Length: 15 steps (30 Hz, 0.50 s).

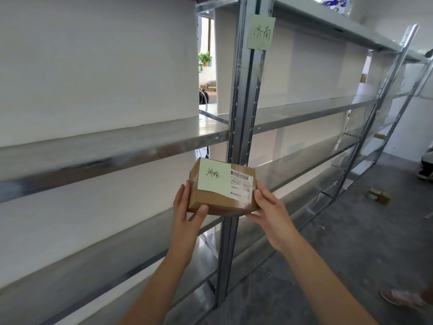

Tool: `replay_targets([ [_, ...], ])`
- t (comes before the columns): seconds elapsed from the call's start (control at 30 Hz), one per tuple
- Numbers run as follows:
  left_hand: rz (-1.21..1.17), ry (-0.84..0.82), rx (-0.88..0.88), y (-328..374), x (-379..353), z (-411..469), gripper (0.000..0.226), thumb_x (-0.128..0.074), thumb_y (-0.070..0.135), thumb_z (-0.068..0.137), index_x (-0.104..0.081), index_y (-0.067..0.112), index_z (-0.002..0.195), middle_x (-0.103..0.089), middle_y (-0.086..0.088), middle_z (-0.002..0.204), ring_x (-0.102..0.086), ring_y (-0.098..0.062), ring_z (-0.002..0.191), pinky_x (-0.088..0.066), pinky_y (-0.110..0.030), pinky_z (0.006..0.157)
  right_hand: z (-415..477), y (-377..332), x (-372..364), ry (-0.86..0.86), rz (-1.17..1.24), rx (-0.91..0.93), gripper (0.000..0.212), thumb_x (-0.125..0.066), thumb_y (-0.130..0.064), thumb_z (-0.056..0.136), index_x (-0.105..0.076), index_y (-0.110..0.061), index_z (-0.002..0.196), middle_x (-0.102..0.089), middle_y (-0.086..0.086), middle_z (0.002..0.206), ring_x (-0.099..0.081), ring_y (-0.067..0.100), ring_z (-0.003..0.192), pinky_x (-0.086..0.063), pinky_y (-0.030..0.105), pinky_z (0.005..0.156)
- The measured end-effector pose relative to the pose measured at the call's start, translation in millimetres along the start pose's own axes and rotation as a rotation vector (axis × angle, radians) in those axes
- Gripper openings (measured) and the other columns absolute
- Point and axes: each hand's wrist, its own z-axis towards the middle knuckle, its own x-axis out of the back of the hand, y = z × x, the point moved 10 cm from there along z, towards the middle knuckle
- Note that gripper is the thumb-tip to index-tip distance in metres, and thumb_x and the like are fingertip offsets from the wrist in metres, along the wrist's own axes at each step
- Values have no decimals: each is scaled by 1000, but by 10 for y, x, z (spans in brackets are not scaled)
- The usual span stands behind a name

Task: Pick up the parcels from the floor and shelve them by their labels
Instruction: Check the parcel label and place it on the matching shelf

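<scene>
Both hands, the left hand [187, 205] and the right hand [269, 207], clasped the parcel [220, 191] at its ends, label [214, 175] upward, likely for reading. Beyond, the upright [246, 95] carried a matching sign [261, 32], suggesting the adjoining shelf [304, 113] was its place.

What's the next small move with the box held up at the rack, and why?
Probably raise the parcel and ease it onto the shelf just right of the upright. Its green note carries the same handwritten characters as the rack note, and the left hand and right hand hold it at both ends. Which bay the rack note marks cannot be told.
</scene>
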Motion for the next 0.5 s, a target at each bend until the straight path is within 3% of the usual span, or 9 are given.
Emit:
replay_targets([
  [0.1,13,-12,13,82,91,-90,107,-50,94,65,-20,49,157,-23,20,165,-29,-5,147,-35,-14,103,-51,-14,-91,-47,13,10,40,-44,-21,105,-55,-28,143,-69,-1,130,-63,19,123,-55,46,101],
  [0.17,58,-2,12,152,124,-108,107,-39,98,65,-18,49,158,-17,19,167,-19,-6,152,-26,-28,118,-87,-32,-165,-86,24,21,40,-44,-21,105,-55,-30,143,-71,-3,128,-66,15,118,-61,33,89],
  [0.23,48,54,116,126,210,-80,110,-30,102,63,-24,46,157,-23,13,167,-22,-11,153,-18,-42,125,-118,-48,-222,-115,41,22,41,-44,-21,105,-52,-31,144,-70,-3,130,-65,16,120,-61,29,87],
  [0.3,12,118,243,58,328,-127,96,-27,98,72,-29,48,154,-32,10,164,-31,-14,148,-19,-50,125,-172,-77,-309,-158,70,15,43,-44,-20,105,-50,-32,146,-69,-3,132,-63,17,123,-56,31,96],
  [0.37,64,130,189,176,389,-237,68,-25,84,89,-21,60,152,-25,17,166,-24,-14,153,-17,-54,126,-233,-108,-414,-208,94,11,42,-45,-19,105,-50,-33,144,-68,-2,133,-62,18,125,-50,37,106],
  [0.43,160,151,89,318,483,-382,54,-18,72,97,-14,65,151,-14,25,167,-11,-8,156,-10,-49,127,-304,-114,-513,-240,110,-2,41,-47,-18,104,-53,-35,141,-68,-3,133,-61,19,126,-46,42,112],
  [0.5,260,180,12,469,556,-532,54,-13,62,98,-8,60,151,-6,34,163,-1,2,155,-4,-32,125,-382,-104,-610,-278,108,-10,40,-48,-19,104,-55,-38,138,-69,-4,130,-61,17,125,-46,40,111],
])
